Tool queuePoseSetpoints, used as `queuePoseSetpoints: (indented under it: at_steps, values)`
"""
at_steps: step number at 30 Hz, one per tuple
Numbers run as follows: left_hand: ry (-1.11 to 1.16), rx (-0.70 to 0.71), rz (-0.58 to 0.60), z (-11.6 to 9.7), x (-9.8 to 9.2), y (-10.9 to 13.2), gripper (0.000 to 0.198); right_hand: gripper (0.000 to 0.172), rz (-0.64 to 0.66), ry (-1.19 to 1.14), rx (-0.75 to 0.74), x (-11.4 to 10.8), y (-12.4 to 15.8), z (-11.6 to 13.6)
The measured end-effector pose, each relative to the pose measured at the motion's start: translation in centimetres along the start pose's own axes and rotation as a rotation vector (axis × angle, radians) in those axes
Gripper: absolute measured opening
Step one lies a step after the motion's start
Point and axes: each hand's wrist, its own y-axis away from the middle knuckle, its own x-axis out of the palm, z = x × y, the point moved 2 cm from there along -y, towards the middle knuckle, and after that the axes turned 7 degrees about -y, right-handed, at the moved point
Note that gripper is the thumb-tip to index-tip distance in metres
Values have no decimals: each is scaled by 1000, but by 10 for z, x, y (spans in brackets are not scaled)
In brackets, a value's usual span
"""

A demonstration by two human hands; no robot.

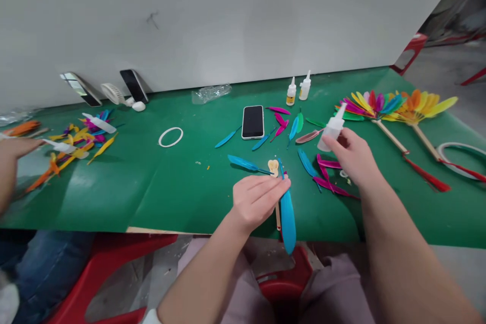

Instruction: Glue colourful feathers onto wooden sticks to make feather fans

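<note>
My left hand is closed near the table's front edge, pinching a blue feather whose vane hangs down toward me. Under that hand lies a wooden fan handle with a rounded, pale top; its lower end shows below my fingers. Another blue feather points left from the handle's top. My right hand is wrapped round a white squeeze glue bottle, held nozzle up and slightly tilted. Just below it are magenta feathers and a blue feather on the green table.
A phone lies mid-table, with loose feathers around it. Two small glue bottles stand by the wall. Finished feather fans lie at right beside a white ring. A co-worker's hand is at far left near yellow feathers.
</note>
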Motion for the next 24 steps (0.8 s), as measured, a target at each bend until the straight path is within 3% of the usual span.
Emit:
queuePoseSetpoints:
  at_steps: [4,12,19,24]
  values:
    - [28,8,-21,-4,0,2,28,31,52,-296,73,-2,16,17]
    - [51,19,-33,-6,6,9,30,30,177,-522,158,-9,31,34]
    - [52,16,-20,-6,10,13,31,21,-20,-738,113,-20,31,38]
    - [92,36,23,-7,13,13,33,26,-64,-827,17,-21,40,52]
